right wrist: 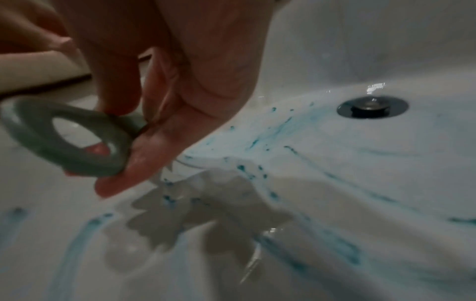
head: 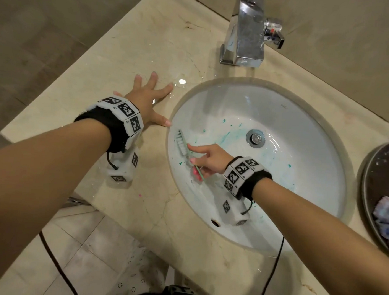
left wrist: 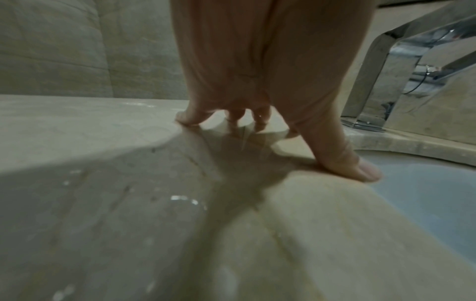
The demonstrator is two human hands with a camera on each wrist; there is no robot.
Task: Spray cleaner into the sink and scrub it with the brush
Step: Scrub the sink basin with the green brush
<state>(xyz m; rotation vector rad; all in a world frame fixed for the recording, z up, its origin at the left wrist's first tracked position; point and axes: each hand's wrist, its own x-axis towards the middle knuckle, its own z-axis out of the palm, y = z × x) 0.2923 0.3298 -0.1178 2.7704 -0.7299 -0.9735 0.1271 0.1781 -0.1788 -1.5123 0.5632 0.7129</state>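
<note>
Green ring end of brush only in R-wrist view | R hand grips it | L hand flat, fingers spread

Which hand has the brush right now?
The right hand, inside the sink, grips the brush. The left hand lies flat, fingers spread, on the countertop, holding nothing.

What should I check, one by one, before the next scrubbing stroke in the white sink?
1. Right hand grip on the green-handled white-bristle brush: ok.
2. Bristles touching the white oval sink wall: ok.
3. Blue-green cleaner smears present in the basin: ok.
4. Left hand braced flat on the wet beige marble counter: ok.
5. Chrome drain open or closed: cannot tell.
</note>
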